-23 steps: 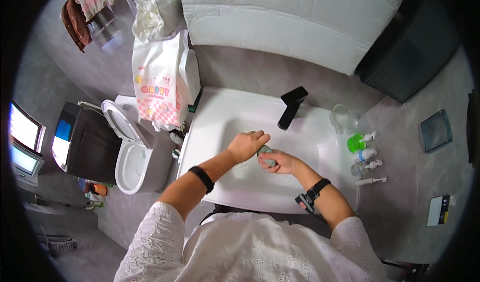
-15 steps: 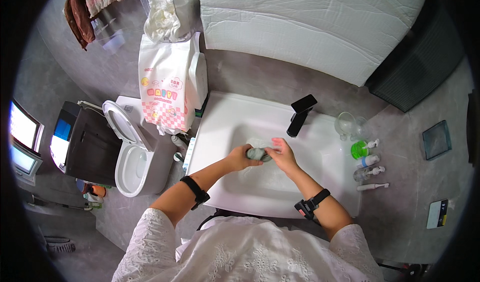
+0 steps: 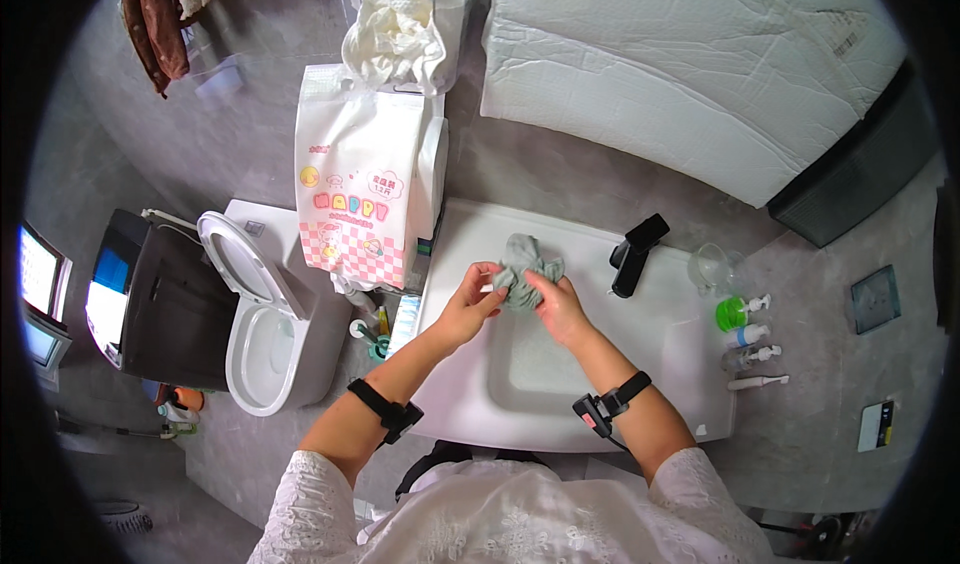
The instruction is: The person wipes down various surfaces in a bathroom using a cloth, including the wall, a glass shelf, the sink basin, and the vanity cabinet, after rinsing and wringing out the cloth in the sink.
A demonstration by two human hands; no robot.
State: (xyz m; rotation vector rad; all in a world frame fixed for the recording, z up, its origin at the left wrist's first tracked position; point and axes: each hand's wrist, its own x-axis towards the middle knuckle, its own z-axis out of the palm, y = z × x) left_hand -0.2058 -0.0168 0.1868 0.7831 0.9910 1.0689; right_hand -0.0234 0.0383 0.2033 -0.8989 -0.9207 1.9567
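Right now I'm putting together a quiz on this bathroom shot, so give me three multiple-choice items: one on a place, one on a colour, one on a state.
1. Where is the cloth?
A. in the toilet
B. over the sink, in both hands
C. on the floor

2. What colour is the tap?
A. black
B. gold
C. white

3. How is the toilet lid?
A. shut
B. missing
C. raised

Answers:
1 B: the left hand and the right hand pinch the grey-green cloth above the white sink.
2 A: the tap at the sink's back rim is black.
3 C: the lid stands up and the bowl lies open.
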